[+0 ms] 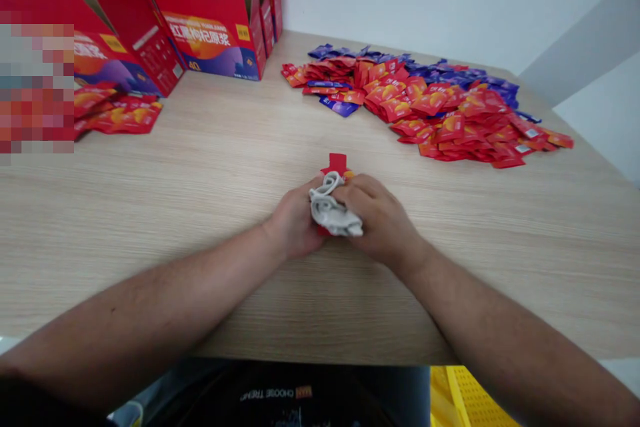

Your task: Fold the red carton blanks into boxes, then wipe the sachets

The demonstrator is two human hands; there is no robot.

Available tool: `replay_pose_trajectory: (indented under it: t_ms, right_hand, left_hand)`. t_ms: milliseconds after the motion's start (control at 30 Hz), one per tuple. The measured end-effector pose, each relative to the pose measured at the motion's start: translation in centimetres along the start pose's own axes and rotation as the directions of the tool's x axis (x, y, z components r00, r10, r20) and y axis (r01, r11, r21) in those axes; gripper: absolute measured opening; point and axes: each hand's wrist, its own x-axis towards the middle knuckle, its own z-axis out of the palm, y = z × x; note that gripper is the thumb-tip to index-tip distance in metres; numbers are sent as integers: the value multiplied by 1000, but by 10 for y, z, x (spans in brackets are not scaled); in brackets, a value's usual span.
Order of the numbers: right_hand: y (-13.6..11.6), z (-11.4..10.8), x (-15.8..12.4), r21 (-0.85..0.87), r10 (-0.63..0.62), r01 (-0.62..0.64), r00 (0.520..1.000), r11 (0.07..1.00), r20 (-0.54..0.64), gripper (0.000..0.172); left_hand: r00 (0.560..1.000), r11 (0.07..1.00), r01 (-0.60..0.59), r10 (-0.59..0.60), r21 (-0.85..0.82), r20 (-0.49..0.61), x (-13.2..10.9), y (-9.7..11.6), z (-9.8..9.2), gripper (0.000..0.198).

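Over the middle of the table, my left hand (297,221) and my right hand (384,219) meet around a crumpled, rolled grey-white cloth (334,212). A red sachet (337,162) pokes out past the far side of the cloth. A little more red shows below it, beside my left palm. My left fingers are closed around the sachet, partly hidden by the cloth. The right fingers press the cloth from the other side. Most of the sachet is covered by cloth and fingers.
A large pile of red sachets (450,113) lies at the back right, with purple sachets (345,107) among and behind it. Open red cartons (210,13) stand at the back left. More red sachets (127,117) lie before them. A yellow crate (480,400) sits below the table's front edge.
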Motion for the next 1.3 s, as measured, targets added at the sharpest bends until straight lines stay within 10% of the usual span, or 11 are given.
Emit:
replay_pose_trajectory:
  t_ms: [467,1100,1300]
  right_hand:
    - [1,6,-2,45,-74,68,987,997,142,11]
    - [9,-8,2,-75,106,-131,957,989,-269,11]
    - [15,-10,3,-81,71,-83,987,993,-146,17]
  left_hand:
    - [995,996,-84,84,5,-55,3,19,-7,40]
    - [999,992,-14,8,125,48,3,-10,-12,40]
    - [999,978,-13,4,207,43,3,-13,-16,28]
